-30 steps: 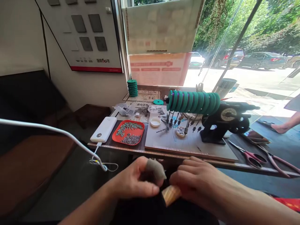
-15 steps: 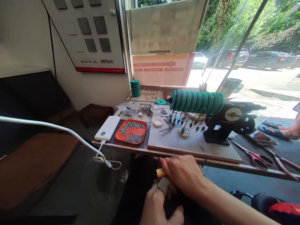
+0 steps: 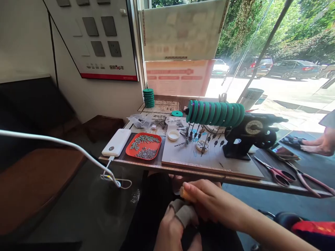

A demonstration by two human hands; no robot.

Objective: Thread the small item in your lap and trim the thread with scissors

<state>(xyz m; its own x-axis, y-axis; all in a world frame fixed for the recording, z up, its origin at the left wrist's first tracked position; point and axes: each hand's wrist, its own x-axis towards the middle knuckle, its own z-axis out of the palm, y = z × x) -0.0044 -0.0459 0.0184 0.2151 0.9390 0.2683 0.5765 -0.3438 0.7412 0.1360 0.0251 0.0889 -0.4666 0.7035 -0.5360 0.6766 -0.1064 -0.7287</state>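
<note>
Head view: what's in the right hand [image 3: 205, 198]?

Its fingers [image 3: 193, 190] clasp a wooden-looking piece [image 3: 185, 195] above the lap [image 3: 149, 205], near the desk [image 3: 159, 162]; I can't tell the left hand's [image 3: 170, 226] grip.

Handling?

Likely light, stiff; grasp it mid-length.

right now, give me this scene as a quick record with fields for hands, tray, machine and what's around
left hand: grey wraps on fingers, grip hidden
right hand: closed on a wooden-coloured piece
tray: orange-red, two heaps of small parts
machine: black, bearing green discs
left of tray: white device
front right: scissors
</note>
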